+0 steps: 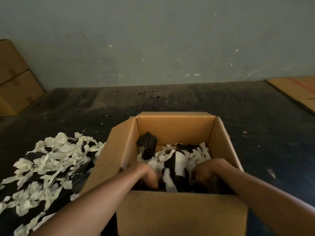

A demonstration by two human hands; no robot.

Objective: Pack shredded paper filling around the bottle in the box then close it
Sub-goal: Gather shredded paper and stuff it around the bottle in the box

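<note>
The left hand (148, 176) is sunk into the near left of the open brown cardboard box (175, 126), its fingers curled down among the filling; what, if anything, is gripped cannot be told (the frame is blurred there). The right hand (207, 172) is pushed in likewise at the near right, fingers bent and buried, its grip equally unclear. Between the two hands a dark bottle with a white label (179, 165) is seen lying in the box, partly wrapped in black netted sleeve material (147, 143) that rises toward the far left corner. Cream shredded paper strips (199, 153) are packed loosely around it, mostly on the right and behind; bare cardboard is exposed on the far wall, so the box is judged only partly filled. A large heap of the same shredded paper (51, 167) is left on the dark floor (170, 99) just beside the box on the left. The packing is judged under way: more filling is to be added, and the flaps, all open, are yet to be closed.
</note>
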